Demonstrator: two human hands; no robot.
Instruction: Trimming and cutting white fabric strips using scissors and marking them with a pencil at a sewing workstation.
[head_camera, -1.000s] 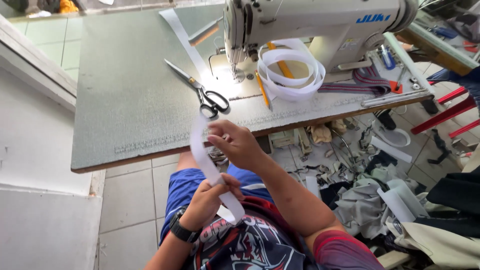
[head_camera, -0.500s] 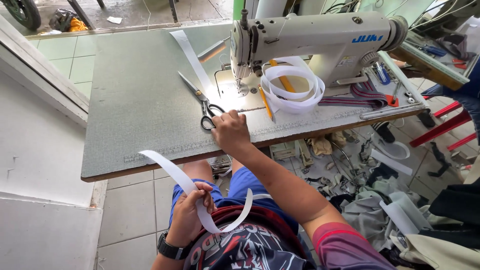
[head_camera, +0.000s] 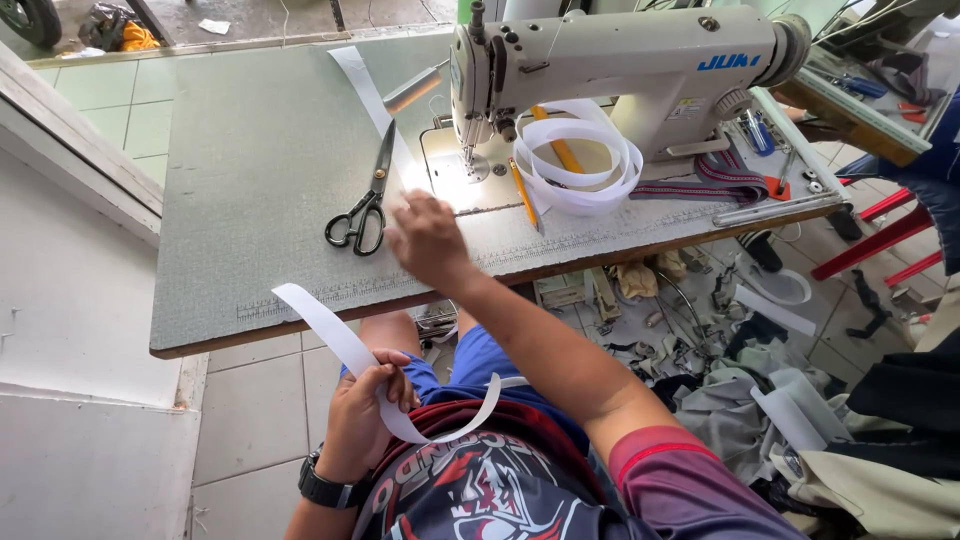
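My left hand (head_camera: 366, 410) is closed on a white fabric strip (head_camera: 330, 335) in front of my lap; the strip curls up past the table edge and loops back over my shirt. My right hand (head_camera: 425, 240), fingers spread and holding nothing, hovers over the grey sewing table (head_camera: 250, 200) just right of the black scissors (head_camera: 362, 215). The cream sewing machine (head_camera: 620, 60) stands behind it, with its needle area lit. A coil of white strip (head_camera: 580, 165) lies on the machine bed beside a yellow pencil (head_camera: 522, 190).
Another white strip (head_camera: 362, 85) runs along the table toward the far edge. Striped webbing (head_camera: 715, 185) and small tools lie at the table's right end. Fabric scraps and cloth pile on the tiled floor (head_camera: 760, 400) to the right. A white wall ledge (head_camera: 70, 170) lies left.
My right hand let go of the strip and moved up onto the table by the scissors. My left hand kept the strip, which now hangs in a loose curl.
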